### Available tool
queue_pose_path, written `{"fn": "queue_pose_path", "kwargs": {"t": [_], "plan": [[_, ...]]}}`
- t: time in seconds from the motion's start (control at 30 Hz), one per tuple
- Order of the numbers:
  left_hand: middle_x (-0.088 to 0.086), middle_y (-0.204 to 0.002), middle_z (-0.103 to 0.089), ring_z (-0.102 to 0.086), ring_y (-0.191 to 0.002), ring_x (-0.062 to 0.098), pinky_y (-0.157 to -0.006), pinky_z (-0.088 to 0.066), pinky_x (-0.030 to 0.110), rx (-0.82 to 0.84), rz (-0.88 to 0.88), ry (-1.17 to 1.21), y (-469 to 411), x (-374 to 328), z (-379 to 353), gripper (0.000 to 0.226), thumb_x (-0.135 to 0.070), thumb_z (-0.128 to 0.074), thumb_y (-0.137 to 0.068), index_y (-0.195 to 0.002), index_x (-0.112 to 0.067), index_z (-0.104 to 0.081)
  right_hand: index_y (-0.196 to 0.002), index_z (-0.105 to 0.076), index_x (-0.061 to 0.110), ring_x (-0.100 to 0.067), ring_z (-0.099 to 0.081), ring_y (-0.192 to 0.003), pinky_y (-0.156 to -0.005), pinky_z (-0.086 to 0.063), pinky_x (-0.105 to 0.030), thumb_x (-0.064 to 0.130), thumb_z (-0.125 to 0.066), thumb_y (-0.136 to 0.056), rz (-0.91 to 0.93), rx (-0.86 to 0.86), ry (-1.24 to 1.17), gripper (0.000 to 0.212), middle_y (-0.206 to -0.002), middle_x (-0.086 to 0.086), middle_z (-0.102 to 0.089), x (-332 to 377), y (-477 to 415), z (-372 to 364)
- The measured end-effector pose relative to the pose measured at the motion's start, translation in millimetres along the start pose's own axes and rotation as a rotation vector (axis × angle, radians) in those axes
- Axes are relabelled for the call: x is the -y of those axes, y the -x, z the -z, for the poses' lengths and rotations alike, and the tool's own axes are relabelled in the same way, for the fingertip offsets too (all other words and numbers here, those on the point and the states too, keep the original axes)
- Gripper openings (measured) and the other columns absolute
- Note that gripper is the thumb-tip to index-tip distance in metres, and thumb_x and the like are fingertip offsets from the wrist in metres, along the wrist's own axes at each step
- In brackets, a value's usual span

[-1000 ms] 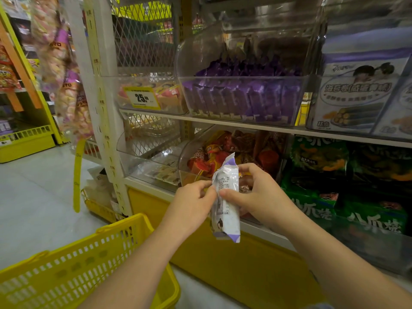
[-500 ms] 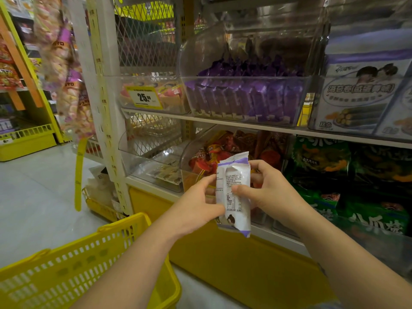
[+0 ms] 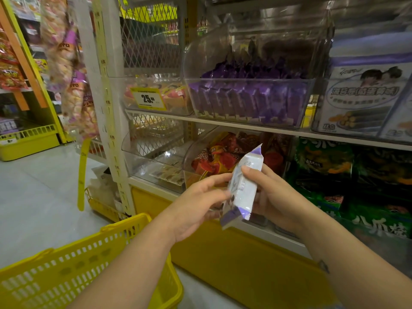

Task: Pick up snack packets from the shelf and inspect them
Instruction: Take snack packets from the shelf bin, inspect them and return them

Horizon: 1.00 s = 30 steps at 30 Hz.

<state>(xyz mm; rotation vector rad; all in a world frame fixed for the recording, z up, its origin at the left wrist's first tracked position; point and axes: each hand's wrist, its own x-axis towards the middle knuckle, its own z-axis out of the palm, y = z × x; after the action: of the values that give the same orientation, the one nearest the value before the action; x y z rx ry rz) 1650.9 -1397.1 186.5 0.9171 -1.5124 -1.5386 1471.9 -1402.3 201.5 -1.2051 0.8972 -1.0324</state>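
Head view shows one white and purple snack packet (image 3: 243,186) held in front of the lower shelf, tilted with its top leaning to the right and away; both hands carry it. Left hand (image 3: 196,206) has its grip closed on the packet's left edge, near the lower end; right hand (image 3: 274,192) has its grip closed on the right side, thumb laid across the printed face. Judgement: the two-handed hold at the edges leaves the small print open to view, which suits the inspection step; the packet is well clear of the shelf, so pick-up appears done.

Containers: a clear bin (image 3: 249,101) on the upper shelf holds a row of upright purple packets, seemingly the same product as the one in hand; left of it, a smaller clear bin (image 3: 156,97) holds pink and orange packets behind a yellow price tag (image 3: 148,99); to the right, a white and purple display box (image 3: 361,99), contents not visible. On the lower shelf, a clear bin (image 3: 214,161) holds red and orange wrappers; the clear bin (image 3: 153,157) to its left looks nearly empty; green bags (image 3: 323,166) stand at right. Near left, a yellow basket (image 3: 66,275) sits low beside the left arm; its contents cannot be judged.
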Motion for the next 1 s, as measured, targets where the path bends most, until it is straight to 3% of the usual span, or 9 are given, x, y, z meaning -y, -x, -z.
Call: {"fn": "queue_pose_path", "kwargs": {"t": [0.13, 0.2, 0.27, 0.33, 0.4, 0.5, 0.63, 0.77, 1.0], "plan": [[-0.010, -0.131, -0.062, -0.061, -0.114, 0.005, -0.087, -0.051, 0.025, 0.046, -0.189, -0.146, 6.5, -8.3, 1.6, 0.048, -0.044, -0.071, -0.081, -0.127, -0.040, -0.056, -0.132, -0.051, 0.018, -0.040, -0.057, -0.120, -0.107, -0.037, -0.059, 0.043, -0.067, -0.074, -0.056, -0.034, -0.165, 0.065, -0.127, -0.020, -0.062, 3.2, 2.1, -2.8], [-0.018, -0.144, -0.045, -0.049, -0.127, 0.001, -0.099, -0.045, 0.025, -0.037, -0.323, -0.371, 10.0, -10.2, -1.0, 0.069, -0.062, -0.075, -0.067, -0.130, -0.048, -0.052, -0.132, -0.052, 0.012, -0.041, -0.051, -0.126, -0.113, -0.030, -0.058, 0.041, -0.070, -0.072, -0.062, -0.070, -0.268, 0.069, -0.129, -0.024, -0.059, 5.3, 1.9, -5.7], [-0.026, -0.139, -0.041, -0.043, -0.129, -0.005, -0.100, -0.041, 0.015, -0.161, -0.515, -0.585, 13.2, -12.1, -8.3, 0.067, -0.062, -0.074, -0.067, -0.128, -0.047, -0.052, -0.125, -0.058, 0.006, -0.039, -0.054, -0.122, -0.116, -0.027, -0.050, 0.039, -0.072, -0.070, -0.067, -0.102, -0.361, 0.066, -0.127, -0.023, -0.061, 6.9, 1.9, -10.3], [-0.019, -0.125, -0.050, -0.052, -0.119, 0.000, -0.092, -0.043, 0.010, -0.297, -0.724, -0.679, 13.7, -11.2, -14.9, 0.050, -0.048, -0.073, -0.075, -0.122, -0.036, -0.059, -0.110, -0.063, 0.007, -0.033, -0.055, -0.104, -0.110, -0.035, -0.044, 0.038, -0.072, -0.071, -0.082, -0.104, -0.414, 0.050, -0.111, -0.019, -0.064, 7.2, 1.6, -15.0], [-0.015, -0.111, -0.060, -0.060, -0.107, 0.004, -0.085, -0.046, 0.011, -0.414, -0.852, -0.660, 13.4, -11.7, -17.3, 0.034, -0.038, -0.070, -0.081, -0.112, -0.029, -0.063, -0.099, -0.065, 0.009, -0.025, -0.060, -0.090, -0.087, -0.052, -0.033, 0.039, -0.074, -0.069, -0.104, -0.120, -0.439, 0.043, -0.097, -0.015, -0.066, 7.4, 2.3, -18.8], [-0.015, -0.104, -0.070, -0.067, -0.097, 0.004, -0.079, -0.051, 0.015, -0.477, -0.848, -0.425, 14.8, -14.7, -15.2, 0.027, -0.036, -0.072, -0.078, -0.102, -0.040, -0.060, -0.099, -0.068, 0.014, -0.022, -0.066, -0.075, -0.065, -0.057, -0.030, 0.049, -0.076, -0.065, -0.112, -0.123, -0.384, 0.050, -0.087, -0.011, -0.068, 6.6, 4.3, -19.1], [-0.015, -0.096, -0.074, -0.070, -0.083, 0.004, -0.067, -0.052, 0.016, -0.483, -0.770, -0.193, 17.9, -21.6, -10.3, 0.023, -0.041, -0.079, -0.071, -0.089, -0.043, -0.065, -0.107, -0.070, 0.019, -0.024, -0.068, -0.074, -0.065, -0.056, -0.033, 0.058, -0.077, -0.055, -0.131, -0.081, -0.335, 0.065, -0.083, -0.008, -0.071, 4.7, 5.3, -15.7], [-0.020, -0.085, -0.073, -0.067, -0.077, -0.005, -0.065, -0.049, 0.008, -0.497, -0.771, -0.166, 17.4, -24.5, -9.3, 0.006, -0.031, -0.064, -0.081, -0.083, -0.034, -0.068, -0.087, -0.078, 0.017, -0.022, -0.067, -0.067, -0.064, -0.059, -0.033, 0.063, -0.073, -0.056, -0.194, -0.078, -0.342, 0.056, -0.080, -0.009, -0.073, 3.9, 4.5, -16.7], [-0.007, -0.077, -0.073, -0.067, -0.070, 0.004, -0.062, -0.052, 0.017, -0.573, -0.646, -0.071, 13.1, -25.0, -7.2, 0.015, -0.038, -0.059, -0.084, -0.080, -0.028, -0.069, -0.116, -0.066, 0.011, -0.026, -0.067, -0.069, -0.061, -0.059, -0.035, 0.070, -0.064, -0.059, -0.318, -0.070, -0.419, 0.083, -0.098, -0.017, -0.067, 2.7, 2.9, -18.0]]}}
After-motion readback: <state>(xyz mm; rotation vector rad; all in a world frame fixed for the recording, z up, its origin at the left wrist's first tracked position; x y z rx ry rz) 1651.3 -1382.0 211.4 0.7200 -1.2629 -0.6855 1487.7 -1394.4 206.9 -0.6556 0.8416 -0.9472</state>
